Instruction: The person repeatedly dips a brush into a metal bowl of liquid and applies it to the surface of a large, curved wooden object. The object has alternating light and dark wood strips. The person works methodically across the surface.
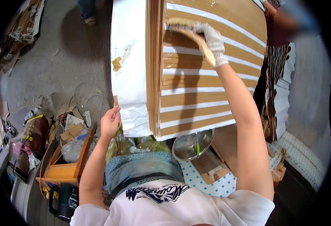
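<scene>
Cardboard (214, 97) in brown-and-white stripes

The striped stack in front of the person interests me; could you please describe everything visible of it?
The striped stack looks like paper or cardboard: brown bands alternate with narrower white stripes across its face, with some shiny, wet-looking patches. Thin brown layers show along its left edge, beside a white sheet. It fills the view's upper middle. The gloved right hand holds a pale, curved tool over it; whether they touch is unclear.

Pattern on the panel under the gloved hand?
Panel: brown and white stripes, best seen in the head view.
</scene>
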Demonstrator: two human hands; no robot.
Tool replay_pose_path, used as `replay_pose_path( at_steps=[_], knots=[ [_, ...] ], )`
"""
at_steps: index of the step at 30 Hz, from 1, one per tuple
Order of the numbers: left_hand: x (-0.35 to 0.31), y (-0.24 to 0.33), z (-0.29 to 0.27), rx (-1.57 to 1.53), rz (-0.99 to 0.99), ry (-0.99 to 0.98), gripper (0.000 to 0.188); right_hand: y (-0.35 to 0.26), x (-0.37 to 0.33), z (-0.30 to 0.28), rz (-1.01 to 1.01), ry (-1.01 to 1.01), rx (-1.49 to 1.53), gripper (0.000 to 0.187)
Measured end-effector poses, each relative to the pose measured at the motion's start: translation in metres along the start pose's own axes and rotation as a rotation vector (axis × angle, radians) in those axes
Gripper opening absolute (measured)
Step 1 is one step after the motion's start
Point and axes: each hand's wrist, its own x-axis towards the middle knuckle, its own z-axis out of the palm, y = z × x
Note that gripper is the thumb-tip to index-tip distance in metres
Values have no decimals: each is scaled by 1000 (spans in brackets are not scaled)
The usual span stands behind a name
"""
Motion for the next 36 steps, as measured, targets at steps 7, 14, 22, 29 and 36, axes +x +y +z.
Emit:
replay_pose_path(
  at_steps=[7,14,22,29,36],
  knots=[
    [9,16,-24,97,40,-136,37,-19,-156,30,6,-50,-103,14],
    [50,51,-57,204,141,-133,38,-61,-239,21,173,-365,-130,14],
    [36,54,-57,427,213,-187,37,-44,-171,4,237,184,96,7],
    [25,87,12,597,462,-333,41,-47,-264,58,336,192,-57,13],
    [58,137,112,949,1047,-128,76,-106,-411,74,572,-98,54,18]
  ],
)
